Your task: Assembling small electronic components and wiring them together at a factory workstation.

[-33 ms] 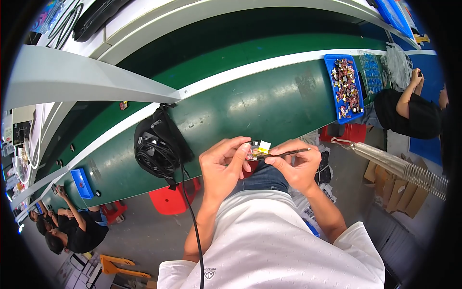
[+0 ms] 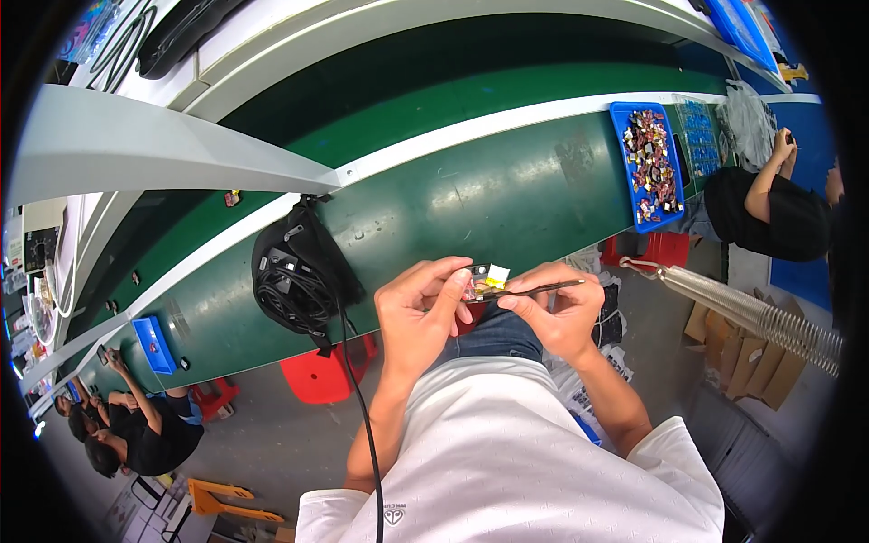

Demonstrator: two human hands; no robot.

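Note:
My left hand (image 2: 422, 303) is closed on a small dark electronic part (image 2: 481, 271), with the thumb and fingers pinching its left side. A white and yellow piece (image 2: 497, 276) shows on that part, along with some red; finer detail is too small to make out. Between the thumb and fingers of my right hand (image 2: 563, 306) is a thin dark stick-like tool (image 2: 552, 287). One end of the tool reaches the part, and its other end points right. Both hands are held close together in front of my body, at the near edge of the green table (image 2: 425, 195).
A blue tray (image 2: 677, 214) heaped with small parts sits on the right of the table. To the left lies a black bag (image 2: 290, 244) with cables. A coil spring (image 2: 751, 312) hangs at right. Red stools (image 2: 317, 376) stand below; people work at both sides.

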